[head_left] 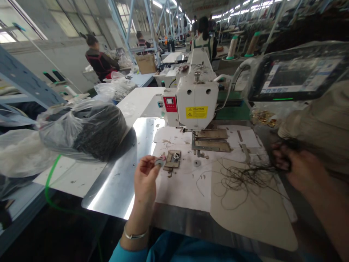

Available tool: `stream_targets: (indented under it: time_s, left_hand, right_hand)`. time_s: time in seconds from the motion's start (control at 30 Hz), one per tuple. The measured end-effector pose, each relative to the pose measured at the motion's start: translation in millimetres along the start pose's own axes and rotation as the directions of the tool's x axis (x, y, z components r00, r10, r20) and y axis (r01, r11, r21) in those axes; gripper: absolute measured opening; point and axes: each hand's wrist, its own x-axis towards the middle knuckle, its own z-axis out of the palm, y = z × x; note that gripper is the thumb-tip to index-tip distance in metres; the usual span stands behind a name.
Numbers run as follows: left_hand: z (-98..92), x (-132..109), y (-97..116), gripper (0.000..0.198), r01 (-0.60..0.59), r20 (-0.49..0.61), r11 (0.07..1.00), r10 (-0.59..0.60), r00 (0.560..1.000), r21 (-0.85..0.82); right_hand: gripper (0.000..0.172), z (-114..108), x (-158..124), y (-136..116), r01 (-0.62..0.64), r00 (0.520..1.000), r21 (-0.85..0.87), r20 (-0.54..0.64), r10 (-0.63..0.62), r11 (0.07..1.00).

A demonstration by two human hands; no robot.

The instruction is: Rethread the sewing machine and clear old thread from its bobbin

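Note:
My left hand point(146, 175) pinches a small grey metal bobbin point(158, 162) between thumb and fingertips, with a bit of pink showing behind it. Just right of it, a shiny round metal part, seemingly a bobbin case point(176, 156), rests on a small tan plate point(169, 164). A second bobbin point(196, 163) lies on the white sheet. My right hand point(300, 165), smeared by motion, closes round a tangle of dark thread point(245, 178); its loops trail over a beige panel point(253, 214). The sewing machine head point(196, 98) stands behind, above a metal clamp frame point(211, 141).
A plastic-wrapped dark bundle point(89, 127) sits at the left. At the right are a control screen point(300, 78), gold-coloured metal pieces point(264, 118) in plastic and a beige cloth pile point(319, 123). Thread cones point(232, 47) stand behind. Other people sit farther back.

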Motion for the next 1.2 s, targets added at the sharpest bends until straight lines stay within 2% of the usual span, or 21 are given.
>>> stream_targets:
  time_s: [0.07, 0.13, 0.2, 0.23, 0.3, 0.33, 0.4, 0.43, 0.47, 0.5, 0.57, 0.6, 0.67, 0.77, 0.87, 0.97, 1.03, 1.07, 1.1, 1.17, 1.2]
  left_hand:
    - [18.5, -12, -2, 0.026, 0.008, 0.139, 0.997, -0.019, 0.99, 0.075]
    - [42.4, -24, -2, 0.024, -0.004, 0.25, 0.995, -0.022, 0.968, 0.103]
    - [61.8, -30, 1, 0.021, -0.02, 0.314, 0.995, -0.012, 0.949, 0.098]
    - [68.5, -32, 3, 0.02, -0.027, 0.341, 0.995, -0.006, 0.94, 0.094]
    - [77.6, -33, 6, 0.019, -0.042, 0.393, 0.996, 0.007, 0.919, 0.08]
    - [81.2, -33, 7, 0.019, -0.049, 0.417, 0.996, 0.016, 0.909, 0.069]
    - [89.7, -35, 5, 0.02, -0.049, 0.458, 0.998, 0.024, 0.889, 0.043]
    - [95.1, -37, 3, 0.02, -0.046, 0.477, 0.998, 0.023, 0.879, 0.037]
    - [101.2, -40, 2, 0.02, -0.041, 0.488, 0.998, 0.017, 0.873, 0.039]
    - [107.5, -43, 0, 0.02, -0.038, 0.493, 0.998, 0.006, 0.87, 0.055]
    - [118.2, -49, -3, 0.02, -0.035, 0.495, 0.995, -0.017, 0.869, 0.096]
    - [121.0, -50, -4, 0.021, -0.03, 0.493, 0.994, -0.026, 0.87, 0.105]
    - [117.8, -48, -4, 0.022, 0.01, 0.476, 0.997, -0.045, 0.878, 0.077]
    - [86.2, -31, -1, 0.028, 0.128, 0.392, 0.99, -0.096, 0.915, -0.057]
    - [37.6, -9, 5, 0.033, 0.132, 0.148, 0.981, -0.111, 0.983, -0.142]
    - [17.0, -6, 6, 0.03, -0.013, -0.034, 1.0, 0.012, 0.999, -0.029]
    - [33.2, -21, 3, 0.026, -0.084, 0.129, 0.989, 0.068, 0.989, 0.122]
    - [48.0, -31, 1, 0.025, -0.116, 0.256, 0.974, 0.063, 0.965, 0.196]
    - [64.2, -41, -1, 0.025, -0.148, 0.361, 0.955, 0.048, 0.932, 0.257]
    - [91.3, -54, -3, 0.025, -0.194, 0.46, 0.929, 0.031, 0.888, 0.313]
    - [98.2, -55, -2, 0.025, -0.194, 0.467, 0.933, 0.032, 0.884, 0.304]
  right_hand:
    - [0.021, 10, -12, -6, 0.126, 0.956, -0.227, 0.288, -0.057, 0.966]
    - [0.03, 18, -30, -20, 0.361, 0.805, -0.351, 0.584, -0.099, 0.864]
    - [0.036, 14, -43, -42, 0.66, 0.632, -0.401, 0.754, -0.18, 0.635]
    - [0.035, 8, -47, -54, 0.757, 0.593, -0.424, 0.765, -0.251, 0.496]
    - [0.029, -2, -50, -75, 0.768, 0.64, -0.539, 0.623, -0.45, 0.345]
    - [0.028, -4, -50, -83, 0.721, 0.683, -0.584, 0.509, -0.524, 0.373]
    - [0.034, 8, -53, -90, 0.589, 0.808, -0.486, 0.355, -0.47, 0.646]
    - [0.05, 21, -55, -89, 0.486, 0.851, -0.314, 0.383, -0.359, 0.816]
    - [0.066, 36, -58, -85, 0.292, 0.828, -0.104, 0.525, -0.197, 0.951]
    - [0.071, 54, -62, -79, 0.084, 0.759, 0.053, 0.643, -0.098, 0.995]
    - [0.047, 83, -69, -64, -0.231, 0.633, 0.198, 0.774, -0.007, 0.952]
    - [0.035, 93, -72, -57, -0.329, 0.607, 0.232, 0.795, 0.017, 0.916]
    - [0.034, 96, -73, -45, -0.431, 0.627, 0.283, 0.777, 0.059, 0.857]
    - [0.027, 63, -55, -30, -0.444, 0.775, 0.398, 0.62, 0.122, 0.803]
    - [0.013, 14, -23, -19, -0.267, 0.953, 0.513, 0.266, 0.145, 0.816]
    - [0.009, -4, -12, -18, -0.04, 0.993, 0.544, -0.075, 0.096, 0.838]
    - [0.017, 15, -28, -27, -0.083, 0.996, 0.518, 0.022, 0.084, 0.852]
    - [0.024, 32, -40, -33, -0.167, 0.976, 0.473, 0.207, 0.075, 0.865]
    - [0.032, 49, -54, -38, -0.236, 0.899, 0.411, 0.436, 0.037, 0.881]
    - [0.033, 77, -74, -45, -0.345, 0.634, 0.215, 0.771, 0.058, 0.914]
    - [0.029, 83, -78, -45, -0.379, 0.568, 0.179, 0.819, 0.075, 0.908]
